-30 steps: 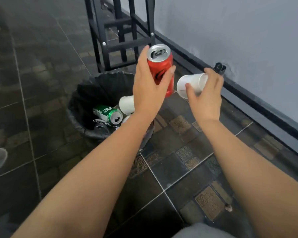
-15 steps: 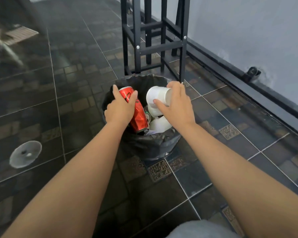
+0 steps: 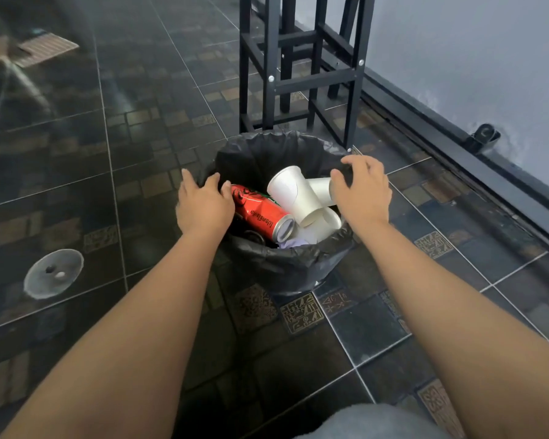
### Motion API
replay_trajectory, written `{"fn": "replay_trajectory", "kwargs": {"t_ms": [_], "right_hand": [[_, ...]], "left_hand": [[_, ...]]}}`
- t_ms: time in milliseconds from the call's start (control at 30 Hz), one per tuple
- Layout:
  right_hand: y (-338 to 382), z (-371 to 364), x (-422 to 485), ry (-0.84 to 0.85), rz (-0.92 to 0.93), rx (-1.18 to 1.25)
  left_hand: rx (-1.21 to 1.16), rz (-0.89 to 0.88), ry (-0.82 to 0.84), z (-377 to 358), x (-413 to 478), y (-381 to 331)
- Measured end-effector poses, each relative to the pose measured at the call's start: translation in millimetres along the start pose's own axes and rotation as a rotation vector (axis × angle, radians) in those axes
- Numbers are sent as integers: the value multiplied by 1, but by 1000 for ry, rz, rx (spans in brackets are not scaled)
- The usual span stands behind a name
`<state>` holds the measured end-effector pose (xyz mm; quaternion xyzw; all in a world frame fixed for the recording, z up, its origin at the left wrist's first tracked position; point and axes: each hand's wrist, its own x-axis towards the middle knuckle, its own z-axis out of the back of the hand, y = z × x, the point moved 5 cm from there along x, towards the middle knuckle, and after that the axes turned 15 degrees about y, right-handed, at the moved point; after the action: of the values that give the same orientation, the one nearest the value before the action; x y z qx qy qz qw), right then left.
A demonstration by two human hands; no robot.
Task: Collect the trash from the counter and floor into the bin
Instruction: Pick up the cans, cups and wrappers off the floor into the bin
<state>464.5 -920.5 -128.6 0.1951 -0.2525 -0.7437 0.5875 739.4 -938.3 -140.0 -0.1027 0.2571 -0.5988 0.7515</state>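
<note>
A round bin lined with a black bag (image 3: 286, 264) stands on the dark tiled floor. Inside it a red can (image 3: 260, 217) lies on its side next to white paper cups (image 3: 293, 193). My left hand (image 3: 203, 205) hovers over the bin's left rim, fingers spread, its fingertips touching or nearly touching the can's end. My right hand (image 3: 360, 190) hovers over the right rim with its fingers apart, beside the cups and holding nothing.
A black metal stool frame (image 3: 301, 74) stands just behind the bin. A grey wall with a black baseboard (image 3: 457, 144) runs along the right. A clear plastic lid (image 3: 54, 274) lies on the floor to the left.
Both hands carried the red can and a white cup down into the bin and let go; the can and cup now lie inside and the hands are open.
</note>
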Motion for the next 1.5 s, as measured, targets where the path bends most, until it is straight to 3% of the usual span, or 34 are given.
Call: {"fn": "replay_trajectory", "kwargs": {"t_ms": [200,367,500,767,933,1167,1500], "right_hand": [[-19,-10,2,230,-83,408],[-17,-11,0,248,-95,614],[-17,-11,1,224,-102,693],[-21,-7,-1,217,-218,836],[7,34,-20,224,-347,833],[88,149,-67,207,-510,840],[242,360,-156,-20,-589,894]], "left_hand": [[-494,-95,76,-5,3,10],[-939,-121,78,-10,0,12],[-1104,-95,101,-14,5,13],[-1170,-76,152,-12,14,4],[-1139,-8,212,20,-15,-10],[-1058,56,350,129,-74,-66],[-964,-123,508,327,-166,-175]]}}
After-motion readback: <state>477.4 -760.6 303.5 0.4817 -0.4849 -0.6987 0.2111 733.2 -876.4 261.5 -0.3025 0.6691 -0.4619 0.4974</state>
